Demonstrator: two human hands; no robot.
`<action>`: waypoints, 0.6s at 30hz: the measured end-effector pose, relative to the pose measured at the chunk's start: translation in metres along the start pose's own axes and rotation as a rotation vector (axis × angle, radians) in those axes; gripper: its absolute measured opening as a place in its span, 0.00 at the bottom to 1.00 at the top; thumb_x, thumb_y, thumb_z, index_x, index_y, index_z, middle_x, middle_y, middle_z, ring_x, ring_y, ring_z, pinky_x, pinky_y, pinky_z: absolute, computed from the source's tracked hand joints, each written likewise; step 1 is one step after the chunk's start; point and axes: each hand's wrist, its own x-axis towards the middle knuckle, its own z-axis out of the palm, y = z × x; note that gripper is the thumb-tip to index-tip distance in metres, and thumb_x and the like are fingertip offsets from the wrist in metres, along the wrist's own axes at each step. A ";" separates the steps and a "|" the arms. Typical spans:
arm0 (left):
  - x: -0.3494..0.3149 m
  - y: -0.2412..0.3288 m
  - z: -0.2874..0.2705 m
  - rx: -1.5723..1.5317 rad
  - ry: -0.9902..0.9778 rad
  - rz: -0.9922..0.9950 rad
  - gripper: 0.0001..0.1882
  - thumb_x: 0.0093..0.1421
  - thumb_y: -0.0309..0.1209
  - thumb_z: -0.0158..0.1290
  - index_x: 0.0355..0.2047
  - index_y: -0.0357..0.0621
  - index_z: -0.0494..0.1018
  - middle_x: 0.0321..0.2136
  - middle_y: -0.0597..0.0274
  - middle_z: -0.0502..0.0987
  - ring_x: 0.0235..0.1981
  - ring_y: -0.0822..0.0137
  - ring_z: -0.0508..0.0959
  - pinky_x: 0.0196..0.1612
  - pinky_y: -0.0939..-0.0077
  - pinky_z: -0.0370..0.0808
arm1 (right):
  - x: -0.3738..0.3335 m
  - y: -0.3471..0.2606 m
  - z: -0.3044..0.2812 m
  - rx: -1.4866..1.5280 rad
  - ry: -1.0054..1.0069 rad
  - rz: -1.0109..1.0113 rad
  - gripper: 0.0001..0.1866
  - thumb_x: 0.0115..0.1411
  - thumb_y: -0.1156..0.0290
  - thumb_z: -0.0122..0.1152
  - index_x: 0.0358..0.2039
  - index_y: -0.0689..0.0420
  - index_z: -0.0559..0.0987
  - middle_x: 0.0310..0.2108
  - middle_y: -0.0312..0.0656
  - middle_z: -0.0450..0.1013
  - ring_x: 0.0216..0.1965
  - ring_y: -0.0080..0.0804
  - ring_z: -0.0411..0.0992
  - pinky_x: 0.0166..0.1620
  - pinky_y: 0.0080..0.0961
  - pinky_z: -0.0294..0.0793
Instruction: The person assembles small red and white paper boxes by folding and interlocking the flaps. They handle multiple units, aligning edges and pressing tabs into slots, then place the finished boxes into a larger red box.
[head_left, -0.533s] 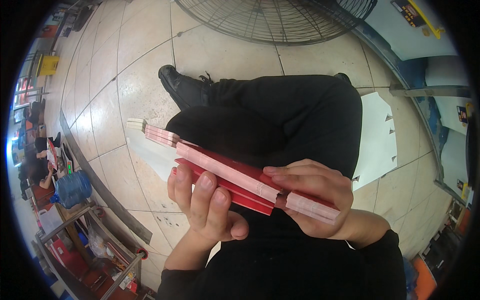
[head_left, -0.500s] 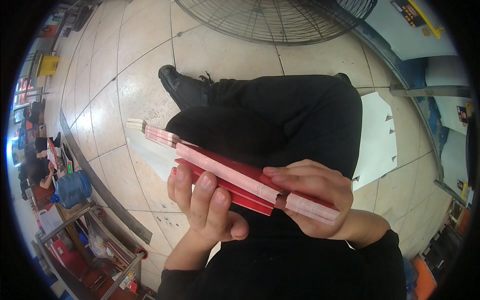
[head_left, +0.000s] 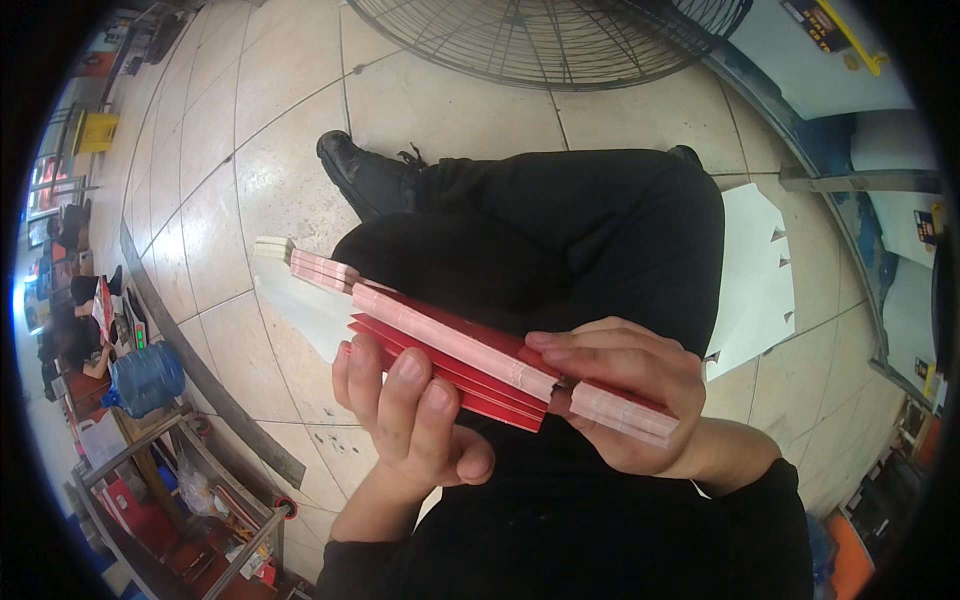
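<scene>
I hold a stack of red die-cut cards (head_left: 460, 340) tilted across my lap, its thick cut edges pale pink. Narrow tabs (head_left: 322, 270) stick out at its upper left end. My right hand (head_left: 630, 400) is closed round the lower right end, thumb hidden in part. Curled against the near side, the fingers of my left hand (head_left: 405, 410) rest on a few red cards (head_left: 480, 397) that stand slightly apart from the main stack. A small cream block of cut edges (head_left: 272, 247) shows at the far left tip.
White paper sheets (head_left: 755, 280) lie on the tiled floor on both sides of my legs. A large wire fan guard (head_left: 560, 45) stands ahead. To the left are a metal-framed cart (head_left: 180, 480), a blue water jug (head_left: 147, 378) and another person farther off.
The few cards under my left fingers have spread a little farther from one another. My left fingers have shifted slightly left and down; the right hand keeps its grip.
</scene>
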 end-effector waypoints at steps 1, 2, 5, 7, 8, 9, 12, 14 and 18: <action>-0.001 0.001 -0.001 0.006 -0.002 -0.005 0.33 0.78 0.55 0.24 0.67 0.52 0.68 0.65 0.51 0.72 0.71 0.40 0.67 0.74 0.39 0.58 | 0.000 0.000 0.000 -0.002 0.004 0.002 0.21 0.55 0.75 0.79 0.50 0.61 0.85 0.48 0.50 0.85 0.44 0.43 0.86 0.45 0.32 0.86; 0.000 0.001 -0.002 0.015 -0.015 -0.014 0.33 0.78 0.55 0.24 0.66 0.52 0.68 0.64 0.51 0.72 0.71 0.40 0.67 0.74 0.39 0.58 | 0.001 0.000 0.001 -0.004 0.009 0.003 0.21 0.55 0.75 0.79 0.50 0.61 0.85 0.48 0.50 0.85 0.44 0.43 0.86 0.45 0.32 0.86; 0.004 0.000 -0.005 0.071 0.041 0.026 0.33 0.78 0.56 0.24 0.63 0.52 0.70 0.56 0.53 0.75 0.65 0.43 0.73 0.71 0.41 0.63 | 0.002 -0.001 -0.001 -0.016 -0.015 -0.006 0.21 0.56 0.76 0.79 0.50 0.63 0.83 0.46 0.53 0.84 0.45 0.47 0.86 0.47 0.36 0.86; 0.009 -0.002 -0.008 0.018 0.103 0.054 0.33 0.78 0.57 0.24 0.60 0.51 0.70 0.51 0.56 0.76 0.58 0.48 0.75 0.68 0.45 0.66 | 0.003 -0.001 -0.001 -0.007 -0.023 -0.009 0.22 0.56 0.76 0.79 0.50 0.63 0.83 0.46 0.53 0.84 0.45 0.47 0.86 0.47 0.36 0.86; 0.013 -0.004 -0.010 -0.011 0.133 0.073 0.33 0.78 0.57 0.24 0.59 0.51 0.70 0.48 0.57 0.76 0.55 0.50 0.77 0.66 0.47 0.67 | 0.003 -0.001 0.000 0.008 -0.016 -0.005 0.22 0.55 0.76 0.80 0.50 0.62 0.84 0.47 0.52 0.84 0.45 0.46 0.86 0.46 0.34 0.86; 0.016 -0.004 -0.011 -0.006 0.146 0.064 0.35 0.77 0.61 0.25 0.61 0.49 0.69 0.43 0.59 0.74 0.46 0.57 0.75 0.56 0.53 0.70 | 0.003 0.000 0.000 0.023 -0.012 0.002 0.22 0.55 0.75 0.80 0.50 0.61 0.85 0.47 0.51 0.85 0.45 0.44 0.86 0.45 0.32 0.86; 0.026 -0.002 -0.023 -0.002 -0.007 0.012 0.41 0.76 0.66 0.25 0.62 0.46 0.71 0.39 0.61 0.70 0.40 0.60 0.71 0.47 0.58 0.68 | 0.003 -0.001 0.000 -0.003 -0.020 -0.018 0.23 0.54 0.76 0.81 0.50 0.62 0.85 0.47 0.51 0.85 0.44 0.44 0.86 0.45 0.32 0.86; 0.029 0.001 -0.027 0.084 -0.085 0.010 0.44 0.75 0.68 0.24 0.61 0.45 0.74 0.38 0.62 0.68 0.39 0.61 0.69 0.45 0.61 0.66 | 0.004 -0.001 -0.001 -0.021 -0.026 -0.030 0.23 0.54 0.75 0.81 0.49 0.63 0.84 0.45 0.53 0.85 0.44 0.46 0.86 0.46 0.36 0.86; 0.030 0.004 -0.025 0.138 -0.115 0.014 0.47 0.75 0.69 0.22 0.58 0.45 0.80 0.37 0.64 0.65 0.38 0.63 0.67 0.44 0.63 0.64 | 0.004 -0.002 -0.002 -0.027 -0.019 -0.039 0.23 0.54 0.75 0.81 0.49 0.64 0.83 0.44 0.54 0.85 0.44 0.48 0.86 0.47 0.38 0.86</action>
